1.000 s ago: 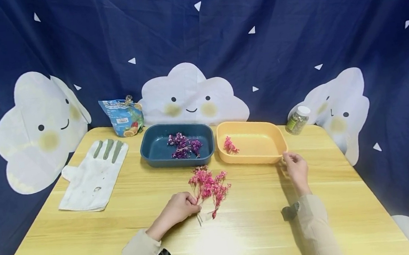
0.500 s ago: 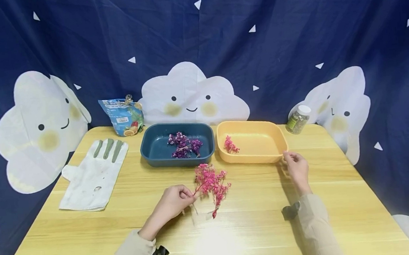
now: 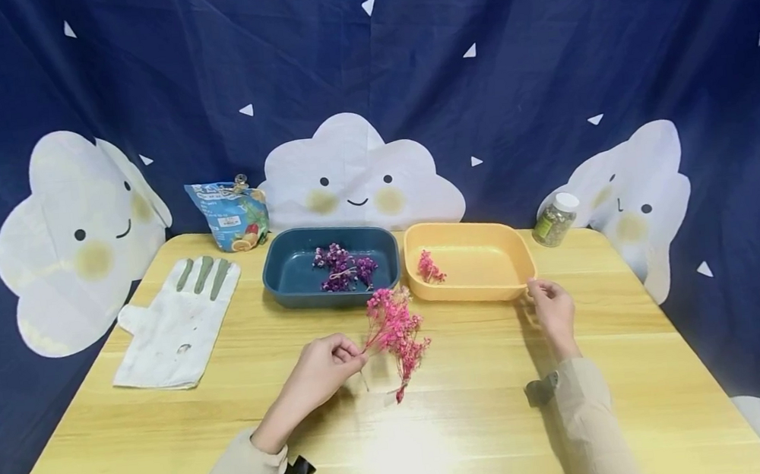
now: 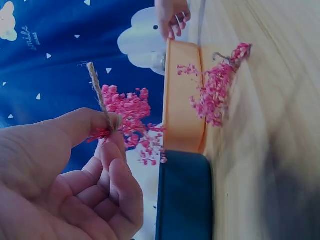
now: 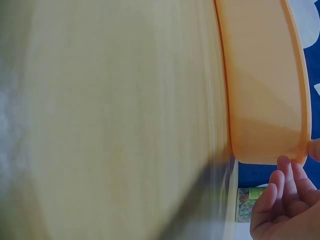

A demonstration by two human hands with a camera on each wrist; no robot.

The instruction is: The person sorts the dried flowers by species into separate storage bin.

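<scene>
My left hand [image 3: 320,369] pinches a small bunch of dried pink flowers [image 4: 125,107] by its stems, between thumb and forefinger. Twine [image 4: 98,92] is tied round those stems, one end sticking out. Beside it a second pink bunch [image 3: 410,360] lies on the table, partly overlapped by the held one in the head view. At the yellow-orange tray [image 3: 485,261], my right hand [image 3: 554,312] pinches the near right corner of the rim. One pink bunch [image 3: 429,267] lies in that tray's left end. Purple flower bunches [image 3: 336,279] lie inside the dark blue tray [image 3: 290,303].
A white glove [image 3: 169,333] with grey-green fingers lies on the left. Behind it stands a blue pouch [image 3: 230,217] with a clip. A white-capped jar [image 3: 555,220] stands at the back right, before a dark blue curtain [image 3: 347,42] with clouds.
My left hand has lifted the pink bunch off the table and drawn it slightly up and left, away from the bunch still lying there. My right hand stays at the tray's corner.
</scene>
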